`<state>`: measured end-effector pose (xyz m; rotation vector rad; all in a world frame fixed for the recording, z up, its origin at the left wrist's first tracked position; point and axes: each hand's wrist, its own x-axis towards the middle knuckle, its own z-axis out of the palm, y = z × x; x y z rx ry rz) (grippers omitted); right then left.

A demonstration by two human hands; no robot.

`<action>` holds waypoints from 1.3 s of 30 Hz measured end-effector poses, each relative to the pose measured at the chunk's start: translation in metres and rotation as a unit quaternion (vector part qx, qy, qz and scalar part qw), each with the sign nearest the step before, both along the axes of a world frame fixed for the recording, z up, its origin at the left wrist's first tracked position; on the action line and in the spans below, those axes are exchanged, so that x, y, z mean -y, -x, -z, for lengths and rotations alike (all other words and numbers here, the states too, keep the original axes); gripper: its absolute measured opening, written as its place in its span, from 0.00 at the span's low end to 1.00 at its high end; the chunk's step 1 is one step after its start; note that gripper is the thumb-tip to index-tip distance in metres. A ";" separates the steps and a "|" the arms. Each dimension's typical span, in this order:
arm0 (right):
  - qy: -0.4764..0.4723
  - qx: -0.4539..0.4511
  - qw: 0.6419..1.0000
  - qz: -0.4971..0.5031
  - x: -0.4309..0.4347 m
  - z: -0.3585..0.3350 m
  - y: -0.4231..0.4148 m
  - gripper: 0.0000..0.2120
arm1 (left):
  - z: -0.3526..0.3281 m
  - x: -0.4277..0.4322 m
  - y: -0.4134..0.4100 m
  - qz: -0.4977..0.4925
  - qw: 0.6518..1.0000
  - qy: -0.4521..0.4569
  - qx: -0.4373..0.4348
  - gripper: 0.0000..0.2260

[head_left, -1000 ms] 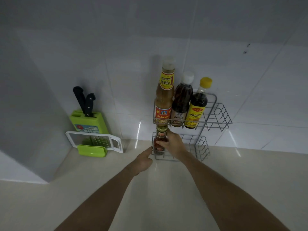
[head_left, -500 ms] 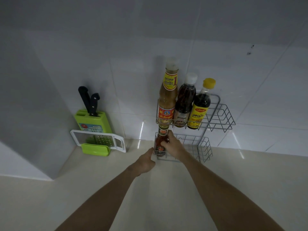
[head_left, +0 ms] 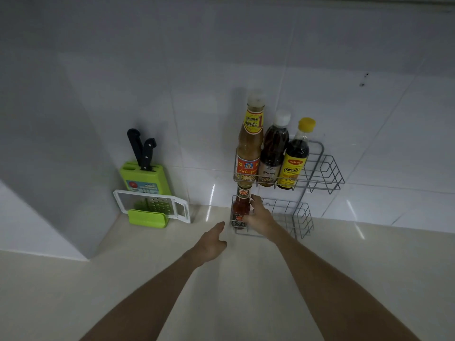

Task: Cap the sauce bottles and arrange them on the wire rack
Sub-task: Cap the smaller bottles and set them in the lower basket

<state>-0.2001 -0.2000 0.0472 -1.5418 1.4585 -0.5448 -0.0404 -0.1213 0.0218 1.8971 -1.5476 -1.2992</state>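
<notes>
Small red sauce bottle: upright at the left end of the lower tier of the wire rack, its cap directly under the upper tier's floor. I judge it glass or hard plastic, stiff, light for its size, smooth on the label; a drop onto the surface could crack it. I would take it at the waist below the neck, thumb and fingers opposed, since the tier above leaves little room at the top.

My right hand: at the bottle's right side, fingers loosely spread, index tip near the shoulder. I cannot tell whether the fingers touch the bottle or stand just clear of it; they are not wrapped round it.

My left hand: low over the surface, just left of the rack's base, fingers relaxed and apart, holding nothing.

Upper tier, left to right: tall brown sauce bottle with a pale cap, dark bottle with white cap, dark bottle with yellow cap. All three are capped, upright, and touching or nearly so. The right part of each tier is unoccupied.

Beyond, well apart to the left: a green knife block with two black handles, and a white grater leaning against it, both beside the tiled wall.
</notes>
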 end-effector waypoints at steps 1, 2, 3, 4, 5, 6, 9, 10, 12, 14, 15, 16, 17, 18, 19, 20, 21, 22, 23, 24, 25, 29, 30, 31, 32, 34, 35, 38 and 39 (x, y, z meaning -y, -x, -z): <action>0.000 -0.001 1.000 0.002 -0.002 0.000 0.001 0.34 | -0.001 -0.001 0.000 0.001 1.000 0.002 -0.003 0.29; 0.003 -0.002 1.000 0.005 -0.005 -0.001 0.003 0.35 | -0.003 -0.002 0.001 0.002 1.000 0.005 -0.005 0.29; 0.007 -0.003 1.000 0.006 -0.008 -0.002 0.006 0.36 | -0.004 -0.004 0.001 0.001 1.000 0.008 -0.007 0.29; 0.013 -0.004 1.000 0.006 -0.012 -0.003 0.008 0.35 | -0.005 -0.005 0.001 -0.002 1.000 0.013 -0.009 0.29; 0.024 -0.001 1.000 0.004 -0.017 -0.006 0.011 0.34 | -0.007 -0.007 0.002 -0.007 1.000 0.019 -0.013 0.29; 0.035 0.004 0.999 0.002 -0.024 -0.008 0.014 0.32 | -0.009 -0.010 0.002 -0.013 0.999 0.026 -0.020 0.29; 0.077 0.031 0.996 -0.008 -0.050 -0.020 0.024 0.27 | -0.019 -0.027 0.006 -0.025 0.997 0.035 -0.071 0.28; 0.095 0.037 0.995 -0.018 -0.060 -0.025 0.028 0.24 | -0.022 -0.035 0.007 -0.023 0.995 0.039 -0.088 0.27; 0.125 0.045 0.990 -0.043 -0.083 -0.036 0.036 0.19 | -0.029 -0.054 0.009 -0.004 0.994 0.050 -0.101 0.25; 0.157 0.047 0.984 -0.071 -0.107 -0.048 0.046 0.17 | -0.036 -0.075 0.010 0.020 0.992 0.060 -0.113 0.23; 0.171 0.045 0.980 -0.086 -0.121 -0.052 0.051 0.16 | -0.039 -0.088 0.010 0.029 0.990 0.057 -0.126 0.22; 0.182 0.040 0.977 -0.103 -0.136 -0.056 0.056 0.15 | -0.042 -0.104 0.011 0.034 0.988 0.051 -0.141 0.23; 0.193 0.032 0.973 -0.125 -0.151 -0.059 0.059 0.13 | -0.043 -0.120 0.013 0.040 0.986 0.044 -0.154 0.24; 0.202 0.023 0.967 -0.151 -0.165 -0.060 0.061 0.10 | -0.043 -0.136 0.014 0.052 0.985 0.034 -0.163 0.25; 0.208 0.016 0.962 -0.177 -0.181 -0.061 0.063 0.08 | -0.042 -0.154 0.014 0.073 0.983 0.022 -0.165 0.27; 0.211 0.011 0.957 -0.200 -0.194 -0.062 0.064 0.06 | -0.041 -0.168 0.014 0.104 0.981 0.008 -0.164 0.30; 0.209 0.006 0.953 -0.220 -0.207 -0.063 0.064 0.06 | -0.038 -0.182 0.015 0.143 0.977 -0.009 -0.159 0.32; 0.204 0.000 0.950 -0.238 -0.221 -0.061 0.066 0.08 | -0.036 -0.197 0.015 0.186 0.971 -0.024 -0.151 0.34; 0.198 -0.007 0.947 -0.254 -0.231 -0.059 0.067 0.12 | -0.032 -0.208 0.016 0.225 0.963 -0.036 -0.144 0.35; 0.192 -0.018 0.943 -0.271 -0.240 -0.057 0.068 0.15 | -0.027 -0.217 0.018 0.253 0.956 -0.042 -0.140 0.35; 0.190 -0.031 0.939 -0.287 -0.249 -0.054 0.068 0.18 | -0.021 -0.225 0.021 0.264 0.954 -0.041 -0.134 0.33; 0.238 -0.113 0.902 -0.342 -0.271 -0.046 0.067 0.24 | 0.005 -0.253 0.043 0.183 0.979 0.008 -0.088 0.12; 0.251 -0.120 0.894 -0.352 -0.274 -0.045 0.066 0.23 | 0.010 -0.257 0.048 0.153 0.983 0.023 -0.098 0.10; 0.260 -0.122 0.887 -0.362 -0.276 -0.046 0.066 0.20 | 0.014 -0.260 0.053 0.128 0.985 0.040 -0.112 0.10; 0.266 -0.120 0.881 -0.371 -0.278 -0.048 0.067 0.16 | 0.015 -0.263 0.058 0.109 0.984 0.059 -0.125 0.10; 0.266 -0.123 0.877 -0.381 -0.276 -0.054 0.068 0.13 | 0.014 -0.264 0.064 0.069 0.982 0.084 -0.153 0.09; 0.267 -0.128 0.877 -0.380 -0.274 -0.058 0.069 0.13 | 0.012 -0.262 0.066 0.045 0.980 0.095 -0.169 0.07; 0.257 -0.110 0.896 -0.346 -0.256 -0.083 0.069 0.14 | -0.004 -0.247 0.069 -0.039 0.970 0.145 -0.189 0.10; 0.243 -0.083 0.907 -0.333 -0.249 -0.095 0.068 0.14 | -0.016 -0.239 0.068 -0.066 0.967 0.151 -0.196 0.08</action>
